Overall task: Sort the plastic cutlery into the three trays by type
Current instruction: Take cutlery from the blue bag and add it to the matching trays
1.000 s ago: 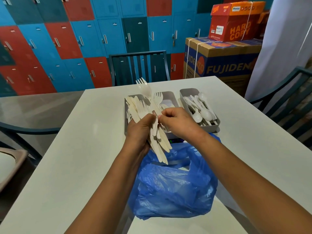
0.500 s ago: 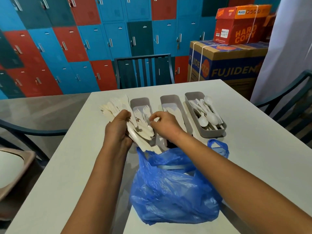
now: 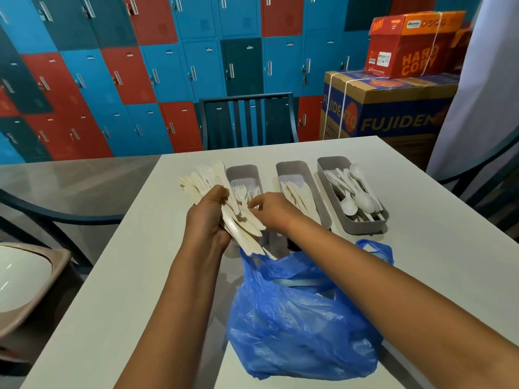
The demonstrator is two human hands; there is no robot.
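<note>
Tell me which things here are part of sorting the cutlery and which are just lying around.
Part of the job:
left hand gripping the cutlery bundle
right hand picking at the bundle
fork tray
knife tray
spoon tray with spoons

Just lying about:
blue plastic bag
cardboard boxes
chair
lockers

This looks like a staff break room or locker room in a workplace or school. The back wall is covered with rows of metal lockers in blue, red and dark teal, each with a small handle. A plain white table stands in front, with dark metal chairs around it. In the corner, strapped cardboard boxes are stacked, the top one a carton of copy paper, which suggests office supplies stored here.
</note>
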